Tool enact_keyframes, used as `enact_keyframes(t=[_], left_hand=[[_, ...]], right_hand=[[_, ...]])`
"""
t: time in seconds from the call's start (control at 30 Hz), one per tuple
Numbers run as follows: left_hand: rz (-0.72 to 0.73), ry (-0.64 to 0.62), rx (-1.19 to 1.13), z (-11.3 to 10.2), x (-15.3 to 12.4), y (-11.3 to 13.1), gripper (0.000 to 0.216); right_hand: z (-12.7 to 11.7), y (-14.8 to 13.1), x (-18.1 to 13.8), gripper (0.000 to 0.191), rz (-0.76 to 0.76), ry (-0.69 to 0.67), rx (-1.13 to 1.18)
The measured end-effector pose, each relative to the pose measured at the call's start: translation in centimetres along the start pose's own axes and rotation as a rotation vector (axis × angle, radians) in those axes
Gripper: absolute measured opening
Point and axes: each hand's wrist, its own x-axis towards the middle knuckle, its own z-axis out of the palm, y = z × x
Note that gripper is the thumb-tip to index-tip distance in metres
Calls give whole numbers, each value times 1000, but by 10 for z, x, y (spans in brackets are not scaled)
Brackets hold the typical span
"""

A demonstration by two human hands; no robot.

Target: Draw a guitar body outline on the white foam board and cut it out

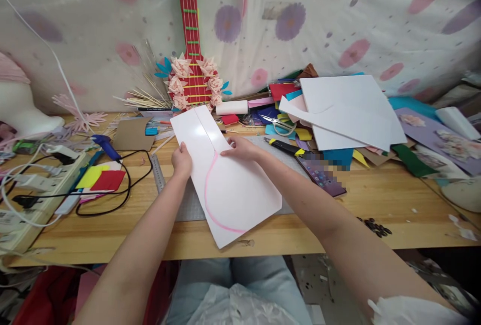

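A white board (240, 189), slanted over the table, shows a pink curved line on its lower half. From its top edge a thin dark line runs down to where the pink begins. My left hand (182, 161) grips the board's left edge, thumb on top. At the notch on the upper right edge, my right hand (240, 149) pinches the board, its fingertips near the upper end of the pink line. Partly under the board lies a grey cutting mat (191, 208), with a metal ruler (158, 172) on its left side.
Right of the mat lie a yellow-black utility knife (284, 146), a phone (325, 177) and scissors (281, 125). White boards (345, 109) are stacked behind. A red paper guitar (193, 39) stands at the back. Left are a blue glue gun (106, 147), cables and a power strip (48, 189).
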Motion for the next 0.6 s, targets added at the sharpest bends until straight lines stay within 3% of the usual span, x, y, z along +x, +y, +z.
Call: enact_keyframes(t=[0.27,0.47,0.6], left_hand=[[-188,-79,-235,4,-14,8,40],[-110,-36,-161,4,-12,2,42],[-37,-60,18,-3,-10,-9,34]], right_hand=[[-1,10,1,43,-136,-59,59],[-3,10,6,44,-166,-47,-50],[-24,9,16,46,-205,-149,-277]])
